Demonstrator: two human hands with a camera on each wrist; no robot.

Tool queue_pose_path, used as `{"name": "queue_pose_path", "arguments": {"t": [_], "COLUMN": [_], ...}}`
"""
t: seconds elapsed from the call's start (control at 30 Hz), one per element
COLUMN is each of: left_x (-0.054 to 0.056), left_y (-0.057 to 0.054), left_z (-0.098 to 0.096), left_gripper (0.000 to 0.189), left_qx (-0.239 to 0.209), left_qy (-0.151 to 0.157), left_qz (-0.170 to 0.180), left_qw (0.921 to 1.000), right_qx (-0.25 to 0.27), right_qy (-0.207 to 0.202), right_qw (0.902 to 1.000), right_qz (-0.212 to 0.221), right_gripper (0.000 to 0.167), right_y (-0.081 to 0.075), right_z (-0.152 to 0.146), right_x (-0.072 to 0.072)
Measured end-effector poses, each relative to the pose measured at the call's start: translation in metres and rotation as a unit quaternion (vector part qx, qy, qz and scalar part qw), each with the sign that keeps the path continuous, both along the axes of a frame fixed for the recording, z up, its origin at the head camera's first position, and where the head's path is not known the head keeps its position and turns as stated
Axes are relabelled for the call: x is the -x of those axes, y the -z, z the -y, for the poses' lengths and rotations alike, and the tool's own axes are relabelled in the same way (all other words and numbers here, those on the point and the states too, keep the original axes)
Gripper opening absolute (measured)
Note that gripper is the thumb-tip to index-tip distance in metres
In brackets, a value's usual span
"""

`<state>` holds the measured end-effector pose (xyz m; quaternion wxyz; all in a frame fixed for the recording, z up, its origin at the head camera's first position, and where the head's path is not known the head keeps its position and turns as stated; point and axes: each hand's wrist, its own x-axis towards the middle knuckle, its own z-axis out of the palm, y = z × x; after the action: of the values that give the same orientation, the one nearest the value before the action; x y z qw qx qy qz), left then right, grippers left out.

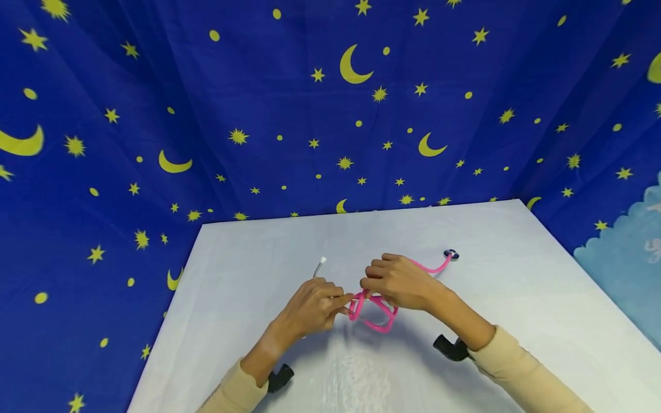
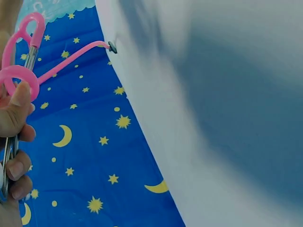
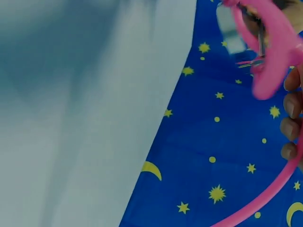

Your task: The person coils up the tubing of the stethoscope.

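A stethoscope with pink tubing (image 1: 381,328) is held just above the white table, its tubing bent into loops between the two hands. My left hand (image 1: 314,304) grips the metal ear tubes (image 2: 7,161), with fingers curled round them in the left wrist view. A white eartip (image 1: 323,260) sticks out beyond that hand. The right hand (image 1: 404,281) pinches the tubing at the top of the loops, and its fingers also curl on a pink length (image 3: 267,198) in the right wrist view. From there the tube runs to the silvery chestpiece (image 1: 451,254), which lies on the table.
The white table (image 1: 248,252) ends at a blue curtain (image 1: 289,103) with yellow moons and stars behind and at both sides. A light-blue patch (image 1: 625,252) shows at the right. Black curved pieces (image 1: 451,348) sit at both wrists.
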<state>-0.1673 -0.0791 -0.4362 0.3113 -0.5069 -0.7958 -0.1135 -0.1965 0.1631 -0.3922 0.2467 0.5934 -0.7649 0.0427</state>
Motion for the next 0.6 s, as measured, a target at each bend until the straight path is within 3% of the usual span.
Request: {"name": "queue_pose_path", "arguments": {"t": [0.13,0.23,0.4,0.6], "left_x": [-0.003,-0.005,-0.006,-0.006], "left_y": [-0.004,-0.008,-0.014,-0.019], "left_z": [-0.001,0.0,0.004,0.001], "left_gripper": [0.017,0.019,0.012,0.015], "left_qx": [-0.017,-0.038,-0.068,-0.094], "left_qy": [0.021,0.035,0.063,0.082], "left_qz": [-0.022,-0.034,-0.044,-0.059], "left_qw": [0.9994,0.9981,0.9947,0.9904], "right_qx": [0.022,0.044,0.062,0.089], "right_qy": [-0.009,-0.018,-0.046,-0.097], "right_qw": [0.9956,0.9792,0.928,0.8629], "right_qz": [0.091,0.197,0.365,0.488], "right_gripper": [0.014,0.005,0.019,0.02], "right_y": [0.003,0.006,0.01,0.018], "right_z": [0.0,0.001,0.005,0.006], "right_x": [0.004,0.007,0.01,0.016]}}
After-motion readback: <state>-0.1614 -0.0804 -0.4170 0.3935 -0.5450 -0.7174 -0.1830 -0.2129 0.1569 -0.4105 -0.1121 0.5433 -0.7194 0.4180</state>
